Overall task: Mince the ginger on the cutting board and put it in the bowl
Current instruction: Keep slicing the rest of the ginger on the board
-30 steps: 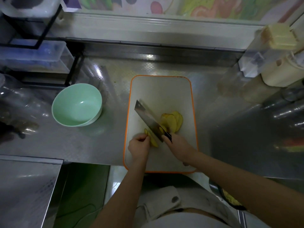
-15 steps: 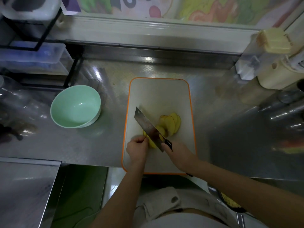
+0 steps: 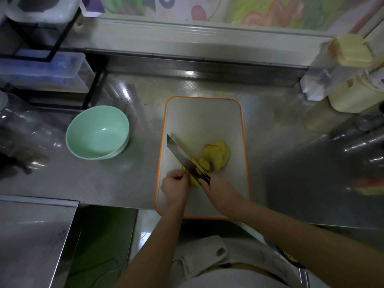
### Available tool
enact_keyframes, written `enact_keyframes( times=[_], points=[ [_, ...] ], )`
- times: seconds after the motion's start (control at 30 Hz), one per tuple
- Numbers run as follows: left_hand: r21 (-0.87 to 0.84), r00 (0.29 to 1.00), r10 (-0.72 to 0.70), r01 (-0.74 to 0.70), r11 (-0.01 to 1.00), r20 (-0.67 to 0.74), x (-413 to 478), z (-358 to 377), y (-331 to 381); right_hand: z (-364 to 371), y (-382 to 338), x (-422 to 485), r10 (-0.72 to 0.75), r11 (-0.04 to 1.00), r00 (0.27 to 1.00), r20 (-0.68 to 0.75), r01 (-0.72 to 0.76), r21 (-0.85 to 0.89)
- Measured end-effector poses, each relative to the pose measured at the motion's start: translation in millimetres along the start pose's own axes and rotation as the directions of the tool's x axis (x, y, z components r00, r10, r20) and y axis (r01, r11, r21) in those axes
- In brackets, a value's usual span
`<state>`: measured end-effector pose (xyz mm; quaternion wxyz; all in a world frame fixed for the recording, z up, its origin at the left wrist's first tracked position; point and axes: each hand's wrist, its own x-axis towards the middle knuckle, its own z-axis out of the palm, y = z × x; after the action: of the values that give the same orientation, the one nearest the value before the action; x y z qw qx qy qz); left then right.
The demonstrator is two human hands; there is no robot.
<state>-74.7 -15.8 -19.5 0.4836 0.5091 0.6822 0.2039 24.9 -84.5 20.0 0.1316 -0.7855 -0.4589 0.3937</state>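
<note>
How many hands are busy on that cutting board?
2. The left hand holds the ginger piece on the cutting board; the right hand grips the knife just right of it. None appear hidden.

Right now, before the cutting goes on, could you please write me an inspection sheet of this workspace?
Surface: steel counter, shiny, with the orange-rimmed cutting board lying on it.
Job's things: ginger slices fanned on the board; uncut ginger piece under the knife; green bowl left of the board, empty.
Clutter: clear boxes on a black rack at far left; cream containers at far right.
Hands: left hand holds the ginger piece; right hand grips the knife handle.
Cables: a thin cord, it seems, on the green floor below the counter.
Surroundings: colourful picture on the wall behind.
</note>
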Motion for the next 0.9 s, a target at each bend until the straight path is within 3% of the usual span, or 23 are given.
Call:
enact_keyframes(
  times=[0.13,0.3,0.67,0.9],
  points=[
    [-0.001,1.000,-0.007,0.007,1.000,-0.014,0,0,1,3,-5,7,0.043,0.998,0.999,0.002,-0.043,0.049],
    [0.021,1.000,-0.013,0.014,1.000,-0.027,1,-1,2,0,-1,-2,0.009,1.000,1.000,0.022,-0.009,-0.003],
    [-0.014,1.000,-0.015,0.015,1.000,0.011,-2,-3,1,1,4,-12,0.079,0.996,0.993,0.086,-0.075,-0.044],
    [0.023,0.999,-0.034,0.035,0.999,-0.031,-2,-1,3,14,2,2,0.044,0.995,0.999,0.023,-0.042,-0.092]
  ],
)
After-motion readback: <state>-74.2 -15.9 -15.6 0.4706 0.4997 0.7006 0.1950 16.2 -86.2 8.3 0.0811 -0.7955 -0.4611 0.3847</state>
